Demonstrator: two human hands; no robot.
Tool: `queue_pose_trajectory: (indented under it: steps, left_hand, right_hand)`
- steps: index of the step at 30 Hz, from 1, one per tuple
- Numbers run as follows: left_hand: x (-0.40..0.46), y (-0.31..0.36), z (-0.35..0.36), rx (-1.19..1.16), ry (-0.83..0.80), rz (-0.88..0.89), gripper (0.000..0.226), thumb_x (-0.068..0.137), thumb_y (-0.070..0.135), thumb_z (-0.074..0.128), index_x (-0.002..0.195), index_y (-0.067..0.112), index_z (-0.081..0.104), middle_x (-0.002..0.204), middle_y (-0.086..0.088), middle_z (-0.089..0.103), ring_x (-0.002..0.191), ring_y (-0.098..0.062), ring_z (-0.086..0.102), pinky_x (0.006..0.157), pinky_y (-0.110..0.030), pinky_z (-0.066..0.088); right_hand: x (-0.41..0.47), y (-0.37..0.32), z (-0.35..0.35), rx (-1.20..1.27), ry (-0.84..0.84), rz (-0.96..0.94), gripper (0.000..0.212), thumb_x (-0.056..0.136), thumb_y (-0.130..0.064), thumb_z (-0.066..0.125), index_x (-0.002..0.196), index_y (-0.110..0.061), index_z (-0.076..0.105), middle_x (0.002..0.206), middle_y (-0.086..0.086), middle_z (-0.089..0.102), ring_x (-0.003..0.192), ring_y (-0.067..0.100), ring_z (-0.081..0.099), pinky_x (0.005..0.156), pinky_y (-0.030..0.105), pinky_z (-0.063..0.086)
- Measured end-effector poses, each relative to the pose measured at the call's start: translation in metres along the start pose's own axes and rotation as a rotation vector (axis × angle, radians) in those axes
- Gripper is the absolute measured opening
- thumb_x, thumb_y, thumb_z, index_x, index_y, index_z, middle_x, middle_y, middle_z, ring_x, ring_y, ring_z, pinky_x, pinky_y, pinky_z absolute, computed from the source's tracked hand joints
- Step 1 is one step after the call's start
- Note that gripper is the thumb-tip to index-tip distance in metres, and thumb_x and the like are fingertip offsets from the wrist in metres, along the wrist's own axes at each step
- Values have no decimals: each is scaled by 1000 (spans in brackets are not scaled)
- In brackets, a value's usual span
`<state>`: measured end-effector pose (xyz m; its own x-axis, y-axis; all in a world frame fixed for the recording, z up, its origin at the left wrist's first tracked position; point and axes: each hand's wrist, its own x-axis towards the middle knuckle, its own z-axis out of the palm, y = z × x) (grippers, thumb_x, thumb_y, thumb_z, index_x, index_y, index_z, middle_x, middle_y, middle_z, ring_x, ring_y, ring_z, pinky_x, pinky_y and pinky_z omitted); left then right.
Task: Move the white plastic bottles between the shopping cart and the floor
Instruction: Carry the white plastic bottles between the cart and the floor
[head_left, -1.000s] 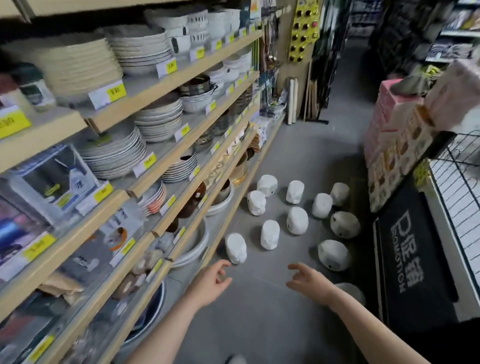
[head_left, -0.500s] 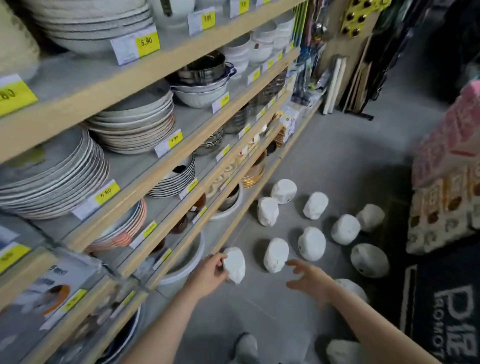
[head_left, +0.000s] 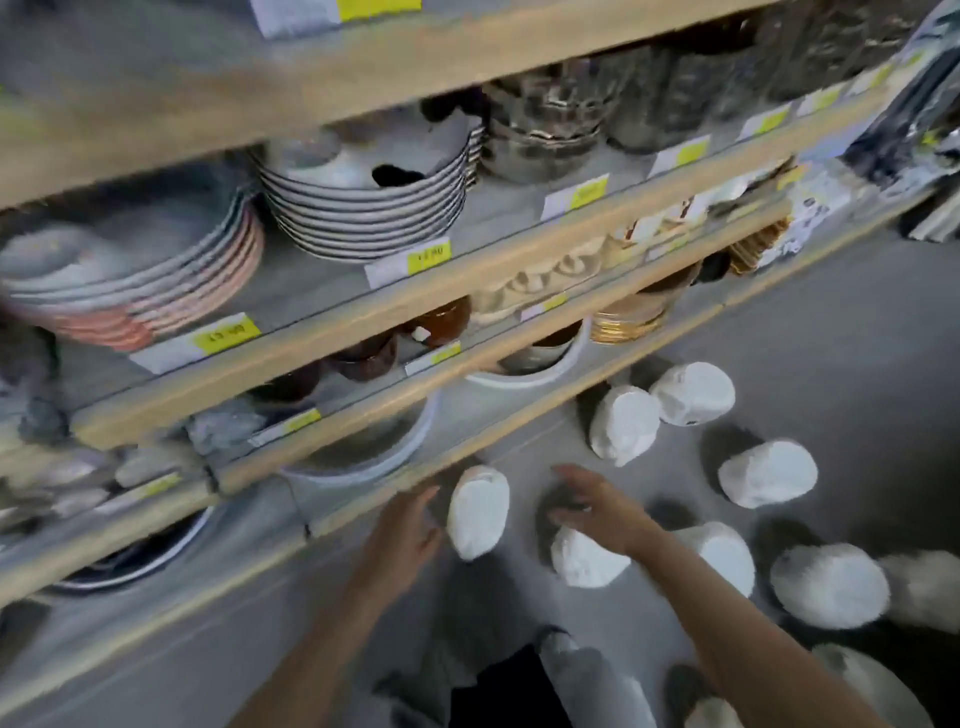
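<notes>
Several white plastic bottles lie on the grey floor. My left hand reaches beside the nearest bottle, fingers straight, touching or just short of its left side. My right hand hovers with spread fingers over a second bottle, partly covering it. More bottles lie further off: a pair by the shelf base, one to the right, and others near my right forearm. The shopping cart is out of view. The frame is blurred.
A wooden shelf unit with stacked plates, bowls and yellow price tags fills the left and top, its bottom edge close above my left hand. My shoe shows at the bottom. Open grey floor lies to the right.
The camera has dropped lower and closer to the floor. Both hands moved forward to the bottles; the right hand now sits over the second bottle, the left stays beside the nearest one.
</notes>
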<state>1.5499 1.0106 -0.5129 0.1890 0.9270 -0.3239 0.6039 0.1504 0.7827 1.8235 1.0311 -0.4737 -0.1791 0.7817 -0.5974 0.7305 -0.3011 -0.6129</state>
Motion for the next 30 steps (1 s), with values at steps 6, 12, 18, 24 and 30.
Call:
queue_pose_trajectory:
  steps: [6, 12, 18, 24, 30]
  left_hand:
    - [73, -140, 141, 153, 121, 115, 58, 85, 63, 39, 135, 33, 36, 135, -14, 44, 122, -27, 43, 104, -50, 38]
    - [147, -250, 229, 404, 156, 198, 69, 83, 67, 39, 141, 33, 25, 151, -12, 30, 123, -37, 46, 95, -52, 44]
    - [151, -274, 213, 654, 125, 185, 72, 87, 74, 17, 143, 31, 27, 134, -15, 53, 121, -29, 45, 90, -48, 49]
    - [118, -297, 190, 644, 110, 171, 73, 84, 75, 27, 147, 46, 2, 153, -19, 25, 131, -42, 39, 96, -56, 43]
    - [130, -310, 205, 500, 73, 159, 94, 69, 79, 48, 138, 59, -14, 158, -9, -5, 143, -35, 16, 113, -47, 26]
  right_hand:
    - [155, 105, 75, -190, -22, -119, 43, 94, -19, 54, 132, -35, 43, 135, -8, 41, 122, 14, 45, 95, 12, 30]
    - [282, 188, 147, -183, 5, -344, 40, 97, -31, 47, 135, -38, 38, 147, -3, 35, 137, 16, 29, 114, 25, 18]
    - [291, 211, 182, -28, 88, -442, 37, 93, -46, 47, 129, -39, 42, 136, -7, 38, 126, 14, 39, 110, 25, 26]
    - [262, 236, 193, -234, 63, -535, 80, 66, -59, 67, 134, -53, 24, 134, -3, 30, 129, 16, 30, 113, 36, 29]
    - [290, 233, 223, -206, 44, -608, 107, 56, -52, 81, 139, -46, 13, 151, -6, 11, 138, 13, 18, 115, 28, 26]
